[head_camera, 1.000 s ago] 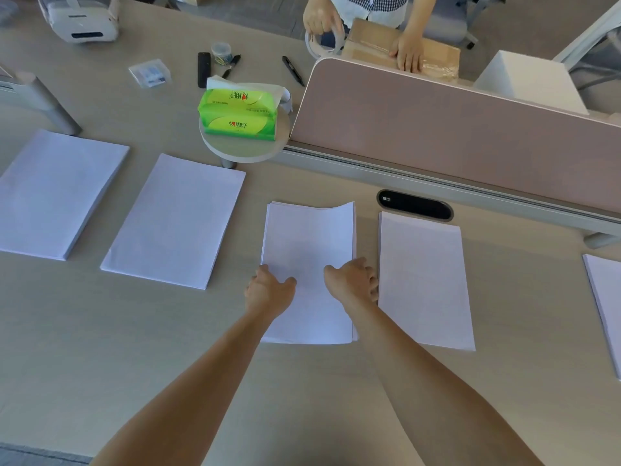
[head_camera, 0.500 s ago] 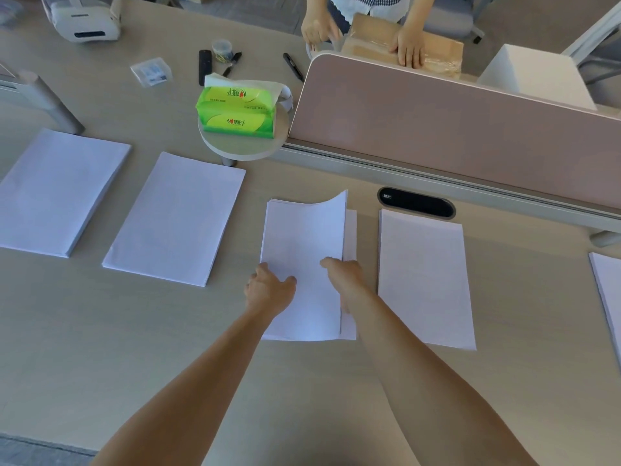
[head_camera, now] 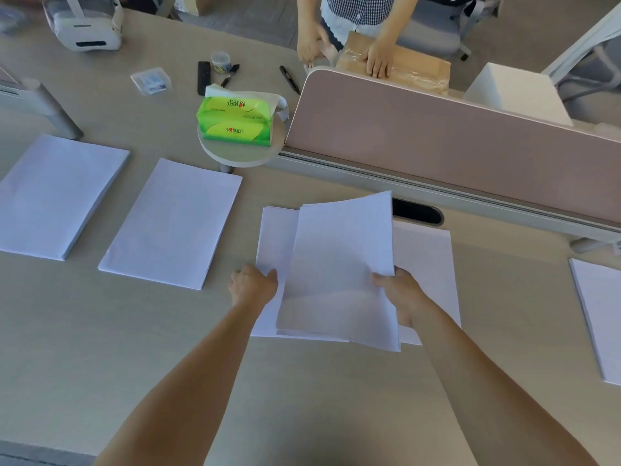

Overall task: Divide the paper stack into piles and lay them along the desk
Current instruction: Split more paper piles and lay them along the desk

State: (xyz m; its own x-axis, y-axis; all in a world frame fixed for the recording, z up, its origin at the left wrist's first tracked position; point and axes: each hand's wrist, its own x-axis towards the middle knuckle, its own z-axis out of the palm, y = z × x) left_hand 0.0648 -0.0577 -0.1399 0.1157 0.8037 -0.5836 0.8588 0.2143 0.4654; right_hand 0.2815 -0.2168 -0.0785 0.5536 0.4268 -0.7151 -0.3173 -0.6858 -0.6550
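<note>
Several white paper piles lie in a row along the beige desk (head_camera: 84, 331). My right hand (head_camera: 400, 290) grips the right edge of a lifted bundle of sheets (head_camera: 339, 270), tilted above the middle pile (head_camera: 274, 237). My left hand (head_camera: 253, 284) rests with curled fingers on that pile's left edge, pressing it down. Right of it lies another pile (head_camera: 426, 260), partly covered by the bundle. Two more piles sit at the left (head_camera: 174, 223) and far left (head_camera: 57, 196), one at the far right (head_camera: 601, 314).
A pink divider panel (head_camera: 453, 136) runs behind the piles, with a black cable slot (head_camera: 416, 211). A green tissue pack (head_camera: 235, 121) sits on a round stand. Pens, a small box and a white device (head_camera: 84, 25) lie farther back. Another person handles a cardboard parcel (head_camera: 410, 67).
My right hand has lifted a bundle of sheets off the middle pile and carried it right, over the neighbouring pile. My left hand stays on the pile's left edge.
</note>
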